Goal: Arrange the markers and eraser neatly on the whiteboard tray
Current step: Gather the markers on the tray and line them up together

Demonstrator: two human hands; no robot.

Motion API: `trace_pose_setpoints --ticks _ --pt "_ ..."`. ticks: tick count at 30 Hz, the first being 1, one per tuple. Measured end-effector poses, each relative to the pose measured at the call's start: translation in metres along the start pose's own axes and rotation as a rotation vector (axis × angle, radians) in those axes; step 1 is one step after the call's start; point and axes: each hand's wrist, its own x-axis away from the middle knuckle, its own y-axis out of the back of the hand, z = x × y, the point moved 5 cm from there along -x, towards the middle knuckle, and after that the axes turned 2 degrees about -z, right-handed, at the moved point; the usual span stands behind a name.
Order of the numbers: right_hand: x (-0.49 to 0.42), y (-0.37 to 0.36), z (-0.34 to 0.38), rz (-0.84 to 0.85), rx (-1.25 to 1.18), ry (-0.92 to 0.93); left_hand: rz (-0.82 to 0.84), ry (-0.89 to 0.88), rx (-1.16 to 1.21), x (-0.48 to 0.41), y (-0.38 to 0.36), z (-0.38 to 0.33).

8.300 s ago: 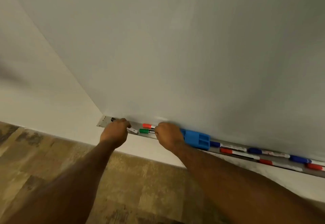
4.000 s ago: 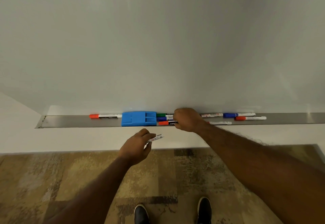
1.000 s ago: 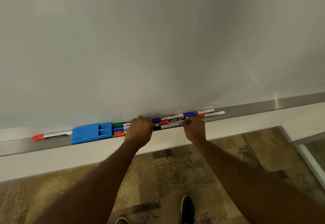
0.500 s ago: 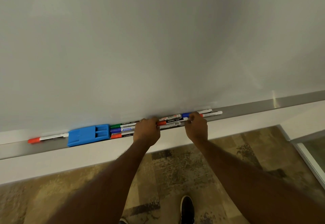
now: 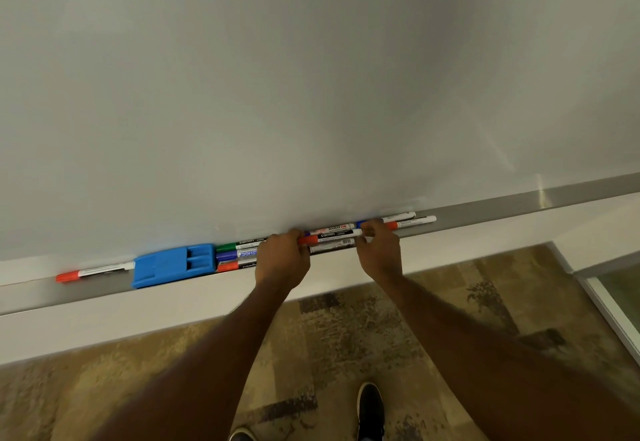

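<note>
A grey metal tray (image 5: pixel 519 203) runs along the foot of the whiteboard. On it a blue eraser (image 5: pixel 173 265) lies left of centre, with a lone red-capped marker (image 5: pixel 93 271) to its left. Right of the eraser lie a green marker (image 5: pixel 239 244), a blue marker (image 5: pixel 237 254) and a red marker (image 5: pixel 235 265). My left hand (image 5: pixel 282 258) and my right hand (image 5: pixel 379 250) pinch the two ends of a red-capped marker with a black label (image 5: pixel 329 236), held just above other markers. Two more markers (image 5: pixel 412 221) lie right of my right hand.
The whiteboard (image 5: pixel 311 94) fills the upper view. Below the tray is a white wall strip, then patterned brown carpet (image 5: pixel 329 354). My shoes (image 5: pixel 370 409) stand near the bottom. A glass panel edge (image 5: pixel 616 302) is at the right.
Both hands have slid a little right along the tray. The red-capped black-label marker is now lifted between them, with the right hand closed on its white end.
</note>
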Motion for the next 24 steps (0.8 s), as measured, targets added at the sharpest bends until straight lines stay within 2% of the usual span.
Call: trace_pose_setpoints --ticks 12,19,21,24 --pt "0.009 -0.013 0.009 0.062 0.162 0.107 0.067 -0.052 -0.228 0.006 0.0 0.013" --pt "0.009 -0.01 0.009 0.045 0.232 0.162 0.048 -0.098 -0.249 0.004 0.003 0.012" --pt "0.007 -0.008 0.009 0.028 0.208 0.156 0.014 -0.075 -0.166 0.003 0.007 0.011" --pt "0.001 -0.005 0.009 0.007 0.091 0.09 -0.011 0.112 0.136 0.002 0.012 0.014"
